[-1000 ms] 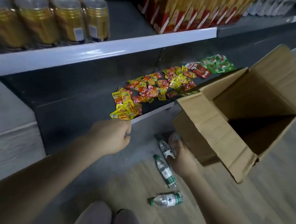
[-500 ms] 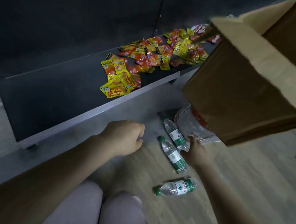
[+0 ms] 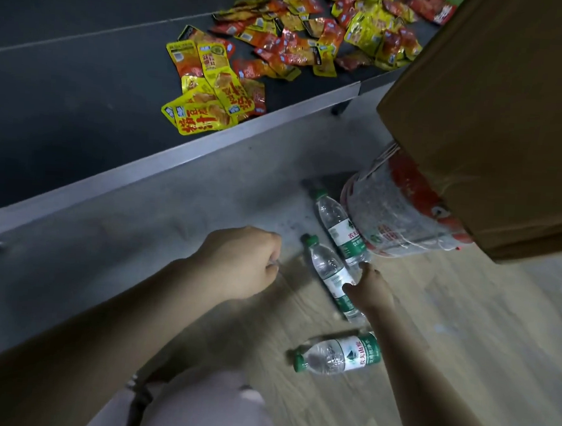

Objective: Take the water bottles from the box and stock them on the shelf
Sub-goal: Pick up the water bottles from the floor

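Head view: 3 clear, green-capped water bottles seemingly lying down.

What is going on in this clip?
A person crouches by a low shelf. Three water bottles lie on the floor; the right hand touches the middle bottle, while the left hand is curled and holds nothing. The cardboard box rests on a plastic-wrapped pack. Snack packets cover the shelf.

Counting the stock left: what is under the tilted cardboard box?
A shrink-wrapped pack of water bottles pokes out beneath the cardboard box. The box covers the rest of the pack, so no count is possible.
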Available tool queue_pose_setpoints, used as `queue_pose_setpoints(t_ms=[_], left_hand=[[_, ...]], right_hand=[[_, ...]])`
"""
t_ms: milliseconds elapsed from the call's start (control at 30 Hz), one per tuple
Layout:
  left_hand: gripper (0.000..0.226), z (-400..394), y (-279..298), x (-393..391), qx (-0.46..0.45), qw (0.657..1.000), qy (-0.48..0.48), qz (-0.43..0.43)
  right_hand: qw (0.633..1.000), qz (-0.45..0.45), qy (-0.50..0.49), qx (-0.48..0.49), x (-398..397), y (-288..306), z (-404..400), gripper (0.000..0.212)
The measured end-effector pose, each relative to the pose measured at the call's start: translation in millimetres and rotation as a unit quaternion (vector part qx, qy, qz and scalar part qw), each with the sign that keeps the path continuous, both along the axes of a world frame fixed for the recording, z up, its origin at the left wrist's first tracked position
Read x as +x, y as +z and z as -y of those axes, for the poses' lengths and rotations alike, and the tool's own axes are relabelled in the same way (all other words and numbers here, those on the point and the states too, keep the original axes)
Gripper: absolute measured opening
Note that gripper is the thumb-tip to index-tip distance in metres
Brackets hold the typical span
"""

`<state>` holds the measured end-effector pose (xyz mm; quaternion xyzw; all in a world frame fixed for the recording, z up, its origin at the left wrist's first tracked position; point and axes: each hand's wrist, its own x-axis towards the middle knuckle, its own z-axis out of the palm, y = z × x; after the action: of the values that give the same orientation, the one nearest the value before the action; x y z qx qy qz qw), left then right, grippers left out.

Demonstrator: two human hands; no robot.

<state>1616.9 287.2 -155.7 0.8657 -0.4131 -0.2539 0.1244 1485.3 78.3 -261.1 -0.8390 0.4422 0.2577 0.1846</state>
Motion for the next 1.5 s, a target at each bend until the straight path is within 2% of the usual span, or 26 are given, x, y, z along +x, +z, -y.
queue_pose_setpoints(t_ms=[200,367,567,767,967,1100,1500], left_hand=[[0.018,8,-34,-2,-0.001,1.000,0.023,-0.016],[0.016,9,-54,-2,0.000,0.999,0.037,-0.024],[0.018,16,-64,5,-0.003,0.999,0.048,-0.021],[0.020,19,-69,11,0.010,0.999,0.039,-0.025],[0.021,21,-72,17,0.017,0.999,0.040,-0.022],[0.021,18,-72,19,0.018,0.999,0.039,-0.019],[0.022,5,-60,23,0.050,0.998,0.020,-0.024]], right_hand=[[1.000,-0.019,-0.015,0.001,2,-45,12,0.064],[0.999,-0.047,-0.007,-0.001,9,-73,23,0.061],[0.999,-0.032,0.014,-0.013,19,-95,22,0.051],[0.998,-0.050,0.032,-0.023,25,-106,23,0.057],[0.999,-0.040,0.019,0.018,28,-118,22,0.066],[0.998,-0.027,0.026,0.041,30,-125,18,0.064],[0.992,-0.050,0.113,-0.011,24,-99,6,0.066]])
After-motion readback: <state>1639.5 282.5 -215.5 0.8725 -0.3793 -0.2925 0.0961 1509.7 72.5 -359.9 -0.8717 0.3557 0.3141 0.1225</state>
